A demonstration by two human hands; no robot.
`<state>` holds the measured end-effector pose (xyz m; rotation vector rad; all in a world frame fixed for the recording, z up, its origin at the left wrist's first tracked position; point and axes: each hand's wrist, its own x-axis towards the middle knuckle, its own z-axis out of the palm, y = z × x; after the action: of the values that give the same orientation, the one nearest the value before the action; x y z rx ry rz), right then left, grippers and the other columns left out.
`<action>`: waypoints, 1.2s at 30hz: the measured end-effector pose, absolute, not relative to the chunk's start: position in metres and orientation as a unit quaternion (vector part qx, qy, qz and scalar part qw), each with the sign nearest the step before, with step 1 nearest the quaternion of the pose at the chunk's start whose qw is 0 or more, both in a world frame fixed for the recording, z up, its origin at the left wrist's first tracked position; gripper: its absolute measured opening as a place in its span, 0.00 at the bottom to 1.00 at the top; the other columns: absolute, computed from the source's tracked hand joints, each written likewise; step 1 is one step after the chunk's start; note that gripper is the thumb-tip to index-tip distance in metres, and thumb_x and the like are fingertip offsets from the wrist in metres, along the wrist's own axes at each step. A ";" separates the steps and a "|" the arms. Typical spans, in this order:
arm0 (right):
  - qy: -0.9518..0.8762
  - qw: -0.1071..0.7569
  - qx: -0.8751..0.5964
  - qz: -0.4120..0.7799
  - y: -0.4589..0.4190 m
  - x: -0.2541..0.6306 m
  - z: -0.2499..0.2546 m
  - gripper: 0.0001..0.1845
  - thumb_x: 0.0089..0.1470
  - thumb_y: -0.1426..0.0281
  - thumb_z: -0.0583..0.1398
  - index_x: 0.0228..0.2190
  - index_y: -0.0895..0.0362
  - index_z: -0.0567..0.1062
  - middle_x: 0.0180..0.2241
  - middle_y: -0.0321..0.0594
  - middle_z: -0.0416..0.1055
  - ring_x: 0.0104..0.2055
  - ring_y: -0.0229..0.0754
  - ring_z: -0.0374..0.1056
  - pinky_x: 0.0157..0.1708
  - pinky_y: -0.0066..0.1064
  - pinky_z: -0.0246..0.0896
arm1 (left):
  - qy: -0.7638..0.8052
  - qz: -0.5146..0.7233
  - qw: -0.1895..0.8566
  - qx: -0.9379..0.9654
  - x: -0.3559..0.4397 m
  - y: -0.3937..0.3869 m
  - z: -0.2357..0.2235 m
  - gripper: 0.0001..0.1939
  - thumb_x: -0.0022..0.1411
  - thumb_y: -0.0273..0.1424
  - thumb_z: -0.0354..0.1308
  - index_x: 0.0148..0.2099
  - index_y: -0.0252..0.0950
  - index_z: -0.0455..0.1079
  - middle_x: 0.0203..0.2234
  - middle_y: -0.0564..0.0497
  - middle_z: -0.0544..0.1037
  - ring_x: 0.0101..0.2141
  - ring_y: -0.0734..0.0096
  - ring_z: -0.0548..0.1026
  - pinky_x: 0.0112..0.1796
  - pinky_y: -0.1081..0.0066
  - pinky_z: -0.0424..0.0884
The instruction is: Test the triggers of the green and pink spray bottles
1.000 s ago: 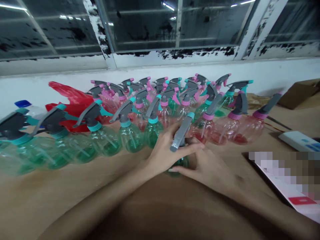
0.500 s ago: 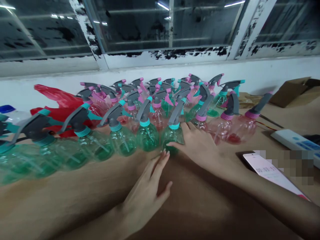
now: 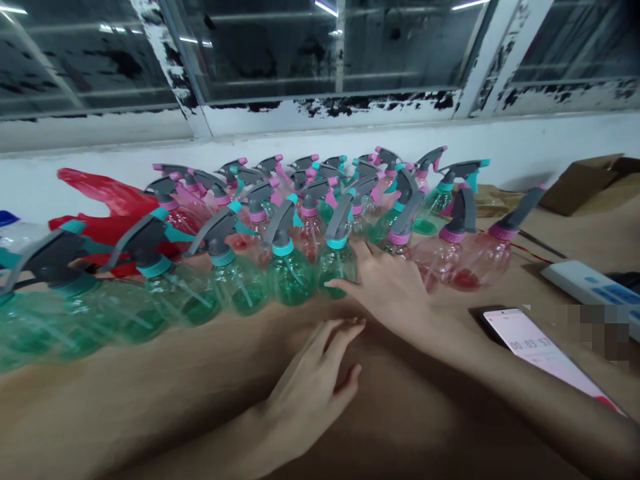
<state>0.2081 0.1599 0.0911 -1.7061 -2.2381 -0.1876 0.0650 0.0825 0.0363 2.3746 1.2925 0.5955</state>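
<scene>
My right hand (image 3: 393, 283) is around the right side of a clear spray bottle (image 3: 336, 272) with a green base and turquoise collar. Its thumb lies across the front of the bottle; the other fingertips are partly hidden behind. This bottle stands upright at the right end of a front row of green spray bottles, close beside another green spray bottle (image 3: 291, 277). Lower down, my left hand (image 3: 315, 383) hovers over the table with fingers stretched and thumb apart, holding nothing. Just right of my right hand stand pink spray bottles (image 3: 440, 260).
More pink and green spray bottles (image 3: 310, 230) crowd behind the front row. A red plastic bag (image 3: 105, 203) lies at left. On the right are a phone (image 3: 540, 353) showing a timer, a white power strip (image 3: 590, 287) and a cardboard box (image 3: 590, 187). A wall (image 3: 300, 143) backs the table.
The green spray bottle in my right hand has shifted slightly left and stands straighter. My left hand has drawn away from it, toward the right and down. The view has shifted a little.
</scene>
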 end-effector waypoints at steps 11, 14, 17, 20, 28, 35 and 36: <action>-0.706 0.283 -0.648 -0.026 0.153 0.297 0.084 0.16 0.53 0.56 0.56 0.37 0.54 0.74 0.31 0.42 0.76 0.28 0.48 0.71 0.25 0.35 0.60 | 0.468 0.264 0.273 0.798 0.077 0.115 0.048 0.12 0.61 0.26 0.51 0.46 0.43 0.64 0.43 0.53 0.73 0.42 0.66 0.73 0.44 0.63 0.69; -0.700 0.284 -0.654 -0.042 0.161 0.296 0.079 0.21 0.52 0.54 0.56 0.40 0.56 0.71 0.32 0.45 0.76 0.31 0.53 0.72 0.26 0.39 0.61 | 0.464 0.277 0.290 0.790 0.083 0.127 0.054 0.09 0.61 0.26 0.50 0.44 0.42 0.65 0.38 0.54 0.73 0.35 0.71 0.73 0.38 0.67 0.70; -0.698 0.295 -0.652 -0.026 0.169 0.293 0.074 0.31 0.50 0.49 0.55 0.48 0.58 0.66 0.36 0.49 0.75 0.31 0.56 0.72 0.26 0.41 0.61 | 0.467 0.279 0.308 0.780 0.088 0.139 0.059 0.09 0.61 0.27 0.50 0.44 0.40 0.64 0.30 0.55 0.71 0.29 0.73 0.71 0.32 0.70 0.68; -0.715 0.297 -0.633 0.008 0.177 0.291 0.068 0.38 0.49 0.47 0.54 0.54 0.58 0.59 0.38 0.50 0.74 0.32 0.55 0.72 0.27 0.41 0.62 | 0.472 0.281 0.323 0.771 0.093 0.145 0.062 0.08 0.62 0.29 0.49 0.44 0.40 0.64 0.29 0.56 0.70 0.29 0.73 0.69 0.30 0.72 0.66; -0.725 0.246 -0.644 -0.020 0.178 0.283 0.060 0.34 0.52 0.47 0.50 0.48 0.63 0.64 0.34 0.53 0.73 0.33 0.56 0.71 0.26 0.41 0.61 | 0.467 0.283 0.344 0.764 0.099 0.143 0.060 0.07 0.62 0.30 0.50 0.43 0.40 0.66 0.31 0.53 0.72 0.30 0.72 0.71 0.31 0.71 0.66; -0.749 0.222 -0.625 -0.006 0.153 0.284 0.068 0.25 0.52 0.50 0.50 0.39 0.59 0.65 0.30 0.48 0.73 0.28 0.53 0.71 0.22 0.36 0.57 | 0.486 0.312 0.315 0.753 0.099 0.131 0.068 0.09 0.63 0.37 0.49 0.39 0.40 0.66 0.26 0.55 0.69 0.27 0.72 0.68 0.29 0.71 0.66; -0.752 0.218 -0.622 -0.004 0.147 0.283 0.068 0.24 0.52 0.51 0.51 0.38 0.58 0.65 0.29 0.47 0.73 0.28 0.52 0.71 0.21 0.35 0.56 | 0.489 0.319 0.310 0.750 0.099 0.130 0.069 0.08 0.63 0.37 0.50 0.38 0.39 0.65 0.27 0.55 0.70 0.27 0.72 0.69 0.28 0.71 0.66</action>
<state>0.2830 0.1474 0.0684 -1.7232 -2.0808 -0.0121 0.0985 0.1298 0.0694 1.9823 1.2915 0.8425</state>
